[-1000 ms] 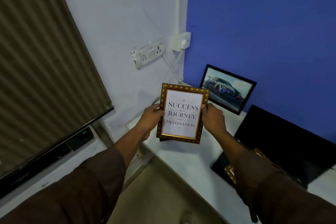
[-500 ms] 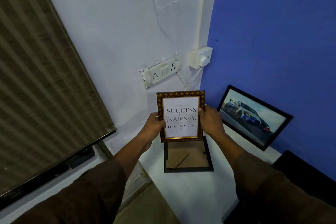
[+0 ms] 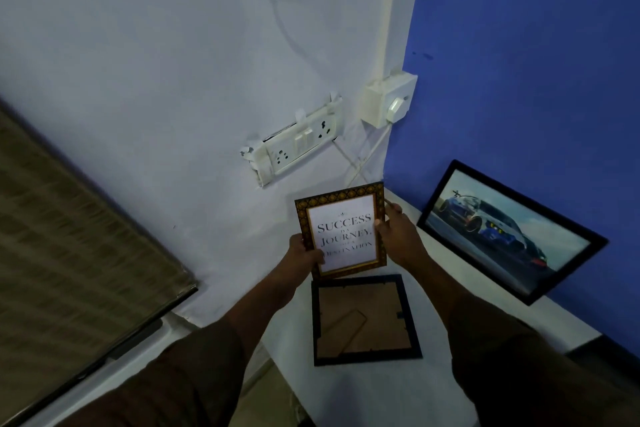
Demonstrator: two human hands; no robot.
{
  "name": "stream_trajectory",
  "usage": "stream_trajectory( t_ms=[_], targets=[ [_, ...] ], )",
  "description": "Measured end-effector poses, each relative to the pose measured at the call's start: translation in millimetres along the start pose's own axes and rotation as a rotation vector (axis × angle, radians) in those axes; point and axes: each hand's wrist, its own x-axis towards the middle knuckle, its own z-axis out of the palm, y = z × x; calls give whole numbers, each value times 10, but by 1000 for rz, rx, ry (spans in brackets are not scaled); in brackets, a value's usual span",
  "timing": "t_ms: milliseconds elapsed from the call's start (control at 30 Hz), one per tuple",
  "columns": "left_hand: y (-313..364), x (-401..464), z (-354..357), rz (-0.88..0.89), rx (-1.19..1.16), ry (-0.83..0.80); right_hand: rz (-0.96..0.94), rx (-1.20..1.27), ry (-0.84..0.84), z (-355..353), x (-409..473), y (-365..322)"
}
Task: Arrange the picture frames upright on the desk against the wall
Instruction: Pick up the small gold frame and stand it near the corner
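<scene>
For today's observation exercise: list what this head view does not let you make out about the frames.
- Gold frame: whether its bottom rests on the desk; the left hand covers that corner.
- Its small middle words: blurred, partly under the right hand.
- Black frame: lies face-down, picture hidden.
- Car frame: signature too small to read.

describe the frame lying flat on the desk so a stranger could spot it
Find the corner where the white and blue walls meet above the white desk. Just below the gold-bordered quote frame lies the flat frame. It alone is face down, showing brown backing within a dark border.
</scene>
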Motion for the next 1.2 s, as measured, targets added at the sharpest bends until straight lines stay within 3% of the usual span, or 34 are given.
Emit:
stream_trajectory(
  t_ms=[333,800,900,1200],
  targets=[
    [-225,674,-146,-126,-20,-75,129,70,-166,252,571,65],
    [-412,1022,-89,-117,-159,54,88,166,-292,397,1004,302],
    [-460,1009,-34,-138,-196,47,84,145,-274,315,865,35],
    [-477,861,-9,-152,-232,81,182,148,-245,340,656,103]
  ],
)
